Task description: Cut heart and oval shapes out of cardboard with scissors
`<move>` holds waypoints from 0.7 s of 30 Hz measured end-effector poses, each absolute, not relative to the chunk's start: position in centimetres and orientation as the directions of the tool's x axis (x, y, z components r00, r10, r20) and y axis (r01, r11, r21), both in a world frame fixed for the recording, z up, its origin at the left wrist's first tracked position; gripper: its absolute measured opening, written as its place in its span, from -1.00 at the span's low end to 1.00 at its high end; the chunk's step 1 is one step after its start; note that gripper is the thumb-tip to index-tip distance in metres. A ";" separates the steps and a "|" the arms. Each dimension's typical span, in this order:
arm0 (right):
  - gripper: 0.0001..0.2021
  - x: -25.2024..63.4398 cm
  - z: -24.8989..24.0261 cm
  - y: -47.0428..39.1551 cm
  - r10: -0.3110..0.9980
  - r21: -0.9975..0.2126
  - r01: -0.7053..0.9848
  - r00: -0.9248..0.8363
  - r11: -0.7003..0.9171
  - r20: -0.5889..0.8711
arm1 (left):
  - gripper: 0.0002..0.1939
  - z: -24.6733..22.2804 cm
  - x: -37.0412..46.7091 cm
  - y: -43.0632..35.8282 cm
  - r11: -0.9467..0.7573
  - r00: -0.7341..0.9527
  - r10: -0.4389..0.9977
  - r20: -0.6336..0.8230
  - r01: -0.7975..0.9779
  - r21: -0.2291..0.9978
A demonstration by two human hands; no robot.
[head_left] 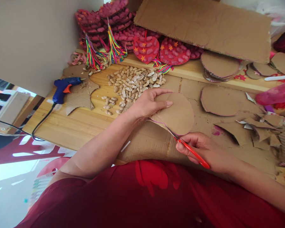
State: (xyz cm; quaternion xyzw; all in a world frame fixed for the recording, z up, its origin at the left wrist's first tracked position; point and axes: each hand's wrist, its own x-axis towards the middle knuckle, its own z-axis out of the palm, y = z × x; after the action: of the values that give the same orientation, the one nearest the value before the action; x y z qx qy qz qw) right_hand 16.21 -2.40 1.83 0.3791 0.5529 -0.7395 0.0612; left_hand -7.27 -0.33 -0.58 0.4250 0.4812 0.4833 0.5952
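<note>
My left hand grips a rounded cardboard piece at its left side, thumb on top and the other fingers at the far edge and beneath. A purple line runs along the rim of this piece. My right hand is closed around the handles of red scissors. The scissor blades meet the near edge of the cardboard, where a narrow strip hangs partly separated. Below lies a larger cardboard sheet covering part of the wooden table.
Peanuts are heaped beyond my left hand. A blue glue gun rests at the left. Red decorated pieces line the back. Cardboard scraps, another rounded piece and a pink cup are at the right.
</note>
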 end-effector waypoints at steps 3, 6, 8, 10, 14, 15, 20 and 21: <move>-0.50 16.2 1.8 -2.5 0.343 -0.775 0.508 -0.701 -0.376 -0.625 | -0.44 -0.5 -7.3 -0.4 0.166 0.063 0.986 -0.157 -0.164 0.973; -0.50 16.3 1.8 -2.6 0.357 -0.773 0.518 -0.689 -0.365 -0.631 | -0.46 -0.6 -7.3 -0.3 0.155 0.051 0.988 -0.149 -0.156 0.976; -0.51 16.3 1.8 -2.6 0.377 -0.774 0.528 -0.678 -0.348 -0.632 | -0.45 -0.6 -7.3 -0.3 0.156 0.043 0.988 -0.151 -0.164 0.974; -0.52 16.4 1.8 -2.6 0.399 -0.781 0.531 -0.671 -0.330 -0.625 | -0.44 -0.7 -7.3 -0.3 0.160 0.033 0.987 -0.157 -0.180 0.971; -0.51 16.3 2.0 -2.8 0.415 -0.787 0.529 -0.669 -0.316 -0.616 | -0.46 -0.8 -7.3 -0.3 0.149 0.019 0.989 -0.148 -0.188 0.971; -0.51 16.2 2.0 -2.8 0.414 -0.787 0.527 -0.669 -0.322 -0.617 | -0.46 -0.8 -7.2 -0.3 0.145 0.016 0.989 -0.145 -0.186 0.972; -0.49 16.0 2.1 -2.8 0.414 -0.781 0.528 -0.662 -0.333 -0.625 | -0.44 -0.7 -7.2 -0.3 0.157 0.001 0.987 -0.160 -0.180 0.971; -0.48 15.9 2.1 -2.7 0.412 -0.777 0.536 -0.658 -0.330 -0.630 | -0.44 -0.7 -7.1 -0.3 0.153 -0.002 0.988 -0.156 -0.176 0.972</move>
State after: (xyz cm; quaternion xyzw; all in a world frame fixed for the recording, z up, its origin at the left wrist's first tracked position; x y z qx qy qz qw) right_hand 15.94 -2.74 2.08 0.4110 0.5772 -0.7043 0.0440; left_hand -7.14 -0.33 -0.68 0.4096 0.4953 0.5055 0.5756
